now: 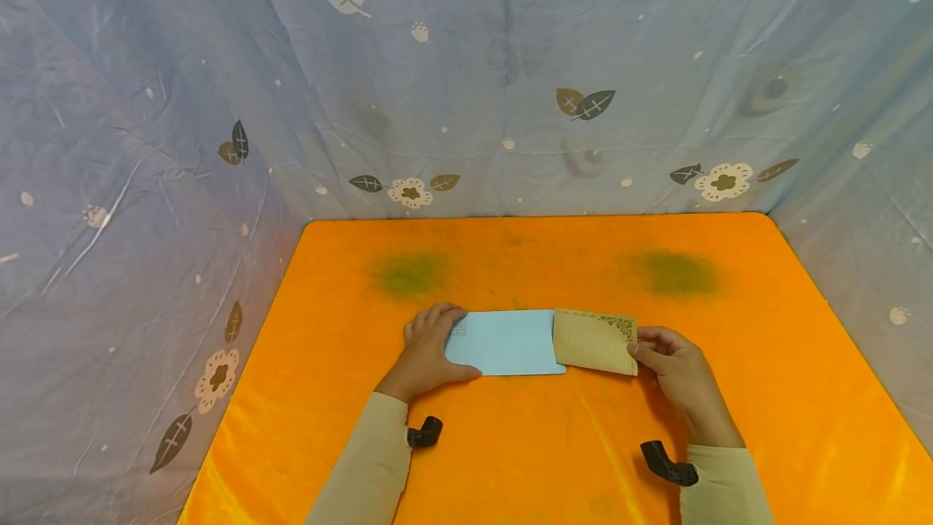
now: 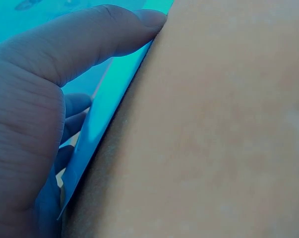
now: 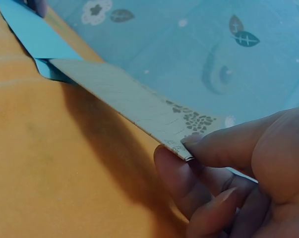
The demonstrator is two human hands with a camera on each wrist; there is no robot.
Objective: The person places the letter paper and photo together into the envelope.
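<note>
A light blue envelope, with small printed marks near its left end, lies over the orange cloth. My left hand grips that end, thumb on the near edge and fingers at the far edge; in the left wrist view the thumb presses along the envelope's rim. Between thumb and fingers, my right hand pinches the right end of a folded tan sheet of letter paper with a brown floral corner. The paper's left end meets the envelope's right end; in the right wrist view it appears tucked into the mouth.
An orange cloth covers the table, with two greenish stained patches towards the back. Pale blue curtains printed with leaves and flowers hang behind and on both sides. Black wrist mounts stick out from both sleeves.
</note>
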